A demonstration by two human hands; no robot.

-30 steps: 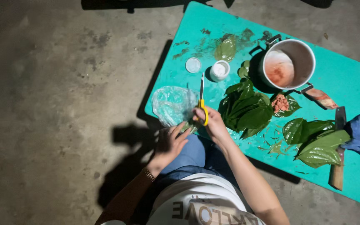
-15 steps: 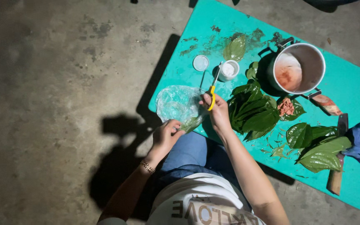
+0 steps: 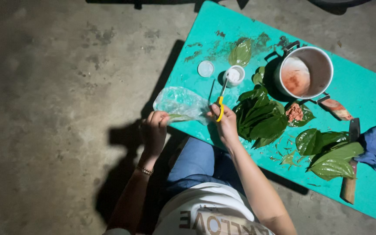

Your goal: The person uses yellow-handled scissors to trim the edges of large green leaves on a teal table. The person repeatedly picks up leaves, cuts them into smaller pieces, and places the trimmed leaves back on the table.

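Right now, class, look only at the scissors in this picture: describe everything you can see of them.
The scissors have yellow handles that look like plastic and slim pale metal blades. The right hand grips the handles, fingers curled around them. The blades point up and away from the person, with the tips at the small white open jar; whether they dip inside cannot be told. The blades look closed or nearly so. They hang above the turquoise table, between the clear plastic bag and the pile of green leaves.
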